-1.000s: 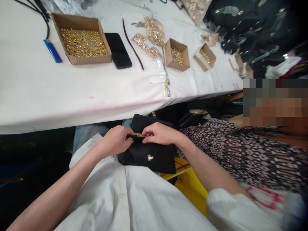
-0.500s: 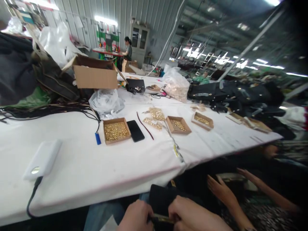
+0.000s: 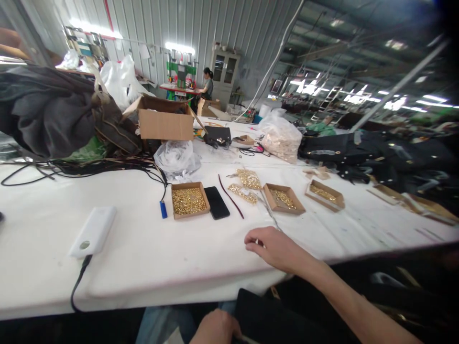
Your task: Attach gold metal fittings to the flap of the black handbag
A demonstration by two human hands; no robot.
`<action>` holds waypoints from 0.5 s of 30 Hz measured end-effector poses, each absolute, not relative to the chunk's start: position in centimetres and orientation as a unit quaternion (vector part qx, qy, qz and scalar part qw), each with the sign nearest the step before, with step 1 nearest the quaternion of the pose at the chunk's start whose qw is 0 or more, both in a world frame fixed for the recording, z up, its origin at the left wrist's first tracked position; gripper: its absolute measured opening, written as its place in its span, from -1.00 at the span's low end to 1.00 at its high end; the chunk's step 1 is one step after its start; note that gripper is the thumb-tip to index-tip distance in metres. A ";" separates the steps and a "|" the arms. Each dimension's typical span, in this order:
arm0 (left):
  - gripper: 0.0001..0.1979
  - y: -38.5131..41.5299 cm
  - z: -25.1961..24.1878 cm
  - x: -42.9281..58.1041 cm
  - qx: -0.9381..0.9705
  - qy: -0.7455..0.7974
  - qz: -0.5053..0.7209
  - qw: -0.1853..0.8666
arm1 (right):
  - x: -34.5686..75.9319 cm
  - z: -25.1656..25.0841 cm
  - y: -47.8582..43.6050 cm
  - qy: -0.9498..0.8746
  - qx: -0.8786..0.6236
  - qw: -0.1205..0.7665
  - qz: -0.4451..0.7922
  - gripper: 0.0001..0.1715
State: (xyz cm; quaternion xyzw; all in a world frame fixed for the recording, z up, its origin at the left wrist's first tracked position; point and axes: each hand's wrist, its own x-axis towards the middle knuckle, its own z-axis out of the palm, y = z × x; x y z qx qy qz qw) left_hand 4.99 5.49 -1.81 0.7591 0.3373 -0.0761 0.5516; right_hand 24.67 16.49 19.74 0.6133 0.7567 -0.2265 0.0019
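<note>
At the bottom edge, my left hand (image 3: pixel 217 328) is closed with curled fingers on a black bag piece (image 3: pixel 263 315) over my lap; its lower part is out of view. My right hand (image 3: pixel 270 246) is above the white tabletop near its front edge, thumb and curled fingers close together. Whatever lies between those fingertips, if anything, is too small to make out. Beyond this hand are a shallow box of gold hardware (image 3: pixel 283 198), clear bags of gold pieces (image 3: pixel 247 179) and a thin dark red strip (image 3: pixel 231 197).
To the left are another box of gold pieces (image 3: pixel 189 200), a black phone (image 3: pixel 217 203), a blue cylinder (image 3: pixel 163 209) and a white power bank (image 3: pixel 93 231) with a cable. A carton (image 3: pixel 165 125) stands behind. Black bags (image 3: pixel 344 143) are heaped at right.
My right hand has left the black bag piece and moved up over the tabletop. My left hand stays low at the piece. The co-worker's hands at right are out of sight; the view has shifted.
</note>
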 end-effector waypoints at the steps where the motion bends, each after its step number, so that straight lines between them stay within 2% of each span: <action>1: -0.57 5.4 -1.7 5.0 0.758 0.338 -0.074 0.552 | 23.5 19.8 17.8 0.769 0.599 -0.018 -0.222 -0.76; 5: -0.55 4.9 -0.4 4.6 0.754 0.355 -0.060 0.550 | 17.8 19.2 23.4 0.818 0.541 -0.070 -0.182 -0.69; 10: -0.53 5.0 1.6 3.4 0.751 0.353 -0.058 0.554 | 11.6 16.6 29.7 0.819 0.565 0.041 -0.088 -0.68; 12: -0.55 5.1 1.9 3.1 0.749 0.356 -0.059 0.556 | 10.2 15.5 31.4 0.810 0.577 0.061 -0.082 -0.74; 15: -0.57 4.9 2.0 3.1 0.743 0.364 -0.054 0.560 | 9.3 14.3 32.8 0.800 0.588 0.084 -0.081 -0.68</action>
